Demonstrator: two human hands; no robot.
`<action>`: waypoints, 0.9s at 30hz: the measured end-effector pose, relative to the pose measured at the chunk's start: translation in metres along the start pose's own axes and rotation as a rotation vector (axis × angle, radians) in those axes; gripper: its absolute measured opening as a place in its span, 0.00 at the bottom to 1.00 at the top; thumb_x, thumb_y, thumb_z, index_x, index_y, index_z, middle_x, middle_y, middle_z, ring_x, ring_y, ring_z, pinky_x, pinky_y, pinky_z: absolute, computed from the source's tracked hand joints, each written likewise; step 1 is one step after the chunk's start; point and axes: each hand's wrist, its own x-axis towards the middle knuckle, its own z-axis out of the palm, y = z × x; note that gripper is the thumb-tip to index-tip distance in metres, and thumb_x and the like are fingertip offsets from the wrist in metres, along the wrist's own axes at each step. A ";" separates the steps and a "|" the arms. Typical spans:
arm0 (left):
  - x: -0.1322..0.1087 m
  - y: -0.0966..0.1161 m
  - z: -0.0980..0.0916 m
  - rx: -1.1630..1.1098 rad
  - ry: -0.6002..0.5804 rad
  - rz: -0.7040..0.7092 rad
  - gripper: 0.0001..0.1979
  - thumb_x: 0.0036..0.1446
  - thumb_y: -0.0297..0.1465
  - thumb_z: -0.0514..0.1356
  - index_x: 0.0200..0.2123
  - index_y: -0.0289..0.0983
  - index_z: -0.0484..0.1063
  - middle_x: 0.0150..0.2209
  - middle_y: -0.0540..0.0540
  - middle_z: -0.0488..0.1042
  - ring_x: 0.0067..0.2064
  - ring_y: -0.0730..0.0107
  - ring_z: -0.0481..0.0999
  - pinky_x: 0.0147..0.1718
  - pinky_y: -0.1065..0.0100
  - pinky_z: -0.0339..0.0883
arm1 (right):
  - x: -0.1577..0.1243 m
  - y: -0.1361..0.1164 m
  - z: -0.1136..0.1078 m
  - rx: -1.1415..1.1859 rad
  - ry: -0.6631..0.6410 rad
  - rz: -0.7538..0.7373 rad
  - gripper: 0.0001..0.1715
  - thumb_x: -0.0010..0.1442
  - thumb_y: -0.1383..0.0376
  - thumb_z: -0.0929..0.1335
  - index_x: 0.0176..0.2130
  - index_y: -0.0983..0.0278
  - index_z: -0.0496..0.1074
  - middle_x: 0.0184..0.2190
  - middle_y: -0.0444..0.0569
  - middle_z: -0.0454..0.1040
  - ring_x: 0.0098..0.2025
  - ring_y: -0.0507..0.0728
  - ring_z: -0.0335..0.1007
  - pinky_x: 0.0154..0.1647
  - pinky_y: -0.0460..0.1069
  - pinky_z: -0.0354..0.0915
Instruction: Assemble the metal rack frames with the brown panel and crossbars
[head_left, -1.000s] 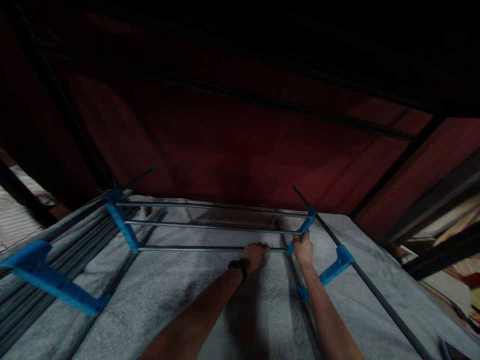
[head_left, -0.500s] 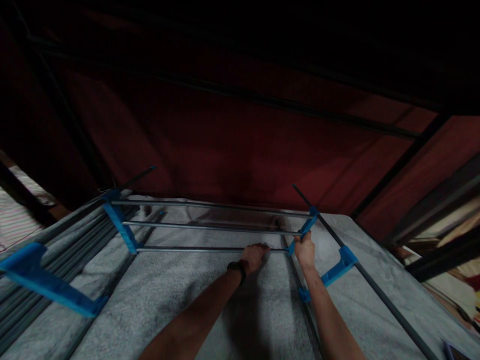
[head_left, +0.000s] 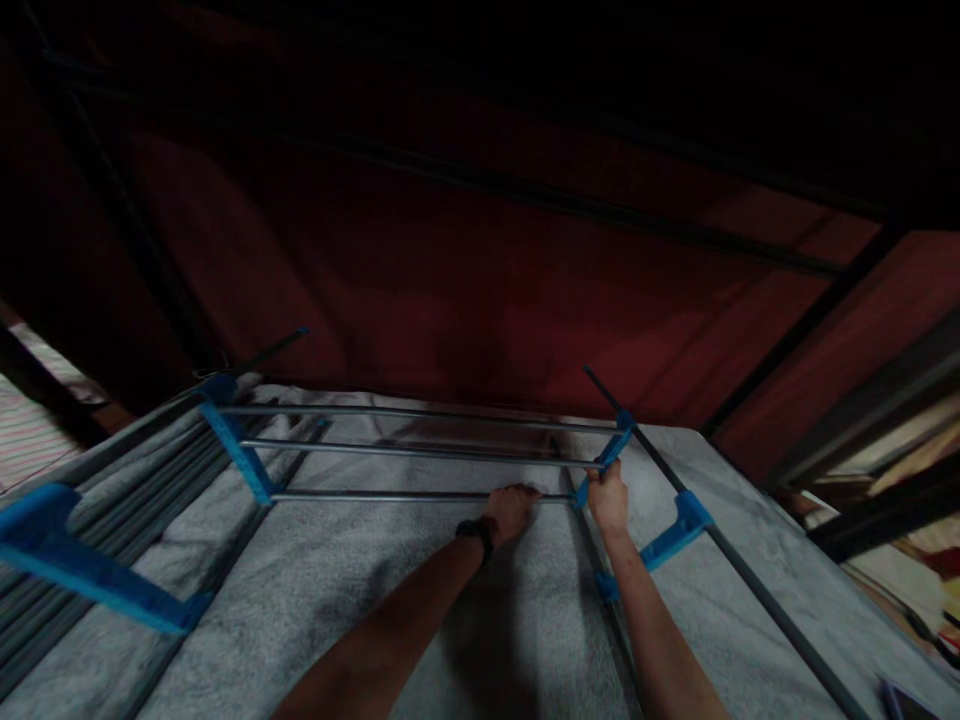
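A rack of thin metal rods and blue plastic connectors lies on a grey towel-like surface (head_left: 360,600). My left hand (head_left: 508,512), with a dark watch on the wrist, is closed around the nearest crossbar rod (head_left: 375,496) near its right end. My right hand (head_left: 609,500) grips the blue connector (head_left: 611,448) where that rod meets the right side rail (head_left: 750,575). Two more crossbars (head_left: 420,452) run parallel behind, ending in another blue connector (head_left: 236,450) at the left.
A dark red fabric wall with black frame bars (head_left: 487,190) rises just behind the rack. A further blue connector (head_left: 90,565) with several rods lies at the left, and one more blue connector (head_left: 675,525) sits on the right rail. Clutter shows at the far right.
Both hands keep their grip in the same spot. The view has shifted a little, so the rack's left side sits slightly further left and lower.
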 end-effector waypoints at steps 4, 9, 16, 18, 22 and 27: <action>0.002 0.002 -0.001 0.000 -0.007 -0.001 0.26 0.56 0.20 0.49 0.57 0.42 0.67 0.50 0.42 0.75 0.50 0.61 0.75 0.48 0.60 0.70 | -0.001 -0.001 0.003 -0.032 0.011 0.009 0.29 0.63 0.62 0.58 0.61 0.69 0.55 0.42 0.58 0.76 0.45 0.62 0.73 0.41 0.50 0.62; -0.003 0.011 -0.005 0.016 0.027 -0.007 0.24 0.56 0.19 0.49 0.55 0.37 0.68 0.52 0.39 0.73 0.54 0.60 0.72 0.54 0.59 0.65 | -0.001 0.000 0.000 -0.013 0.003 -0.014 0.28 0.63 0.63 0.58 0.60 0.69 0.56 0.41 0.57 0.77 0.44 0.60 0.74 0.40 0.49 0.63; -0.031 0.048 -0.029 0.150 0.330 0.216 0.22 0.63 0.24 0.46 0.59 0.38 0.62 0.59 0.40 0.65 0.61 0.58 0.61 0.61 0.56 0.54 | 0.003 0.004 -0.002 0.010 0.000 -0.026 0.27 0.62 0.65 0.58 0.60 0.68 0.57 0.40 0.56 0.77 0.43 0.60 0.74 0.38 0.49 0.63; -0.027 0.060 -0.045 0.205 0.415 0.244 0.22 0.65 0.26 0.45 0.60 0.39 0.60 0.62 0.40 0.61 0.64 0.56 0.57 0.62 0.54 0.51 | 0.003 0.003 0.000 -0.009 -0.004 -0.024 0.28 0.62 0.65 0.58 0.61 0.69 0.56 0.39 0.56 0.77 0.41 0.59 0.74 0.38 0.48 0.63; -0.003 0.073 -0.069 0.237 0.428 0.179 0.22 0.65 0.26 0.43 0.61 0.36 0.58 0.60 0.37 0.64 0.61 0.55 0.61 0.60 0.54 0.54 | 0.003 0.003 0.004 -0.025 -0.007 -0.019 0.29 0.63 0.64 0.58 0.62 0.69 0.54 0.38 0.56 0.77 0.40 0.58 0.75 0.37 0.48 0.63; 0.015 0.072 -0.080 0.226 0.336 0.193 0.21 0.64 0.24 0.44 0.58 0.37 0.63 0.53 0.38 0.71 0.55 0.56 0.68 0.55 0.56 0.60 | 0.005 0.004 0.006 0.007 -0.008 -0.028 0.30 0.64 0.62 0.57 0.63 0.70 0.52 0.38 0.56 0.77 0.41 0.59 0.75 0.38 0.48 0.63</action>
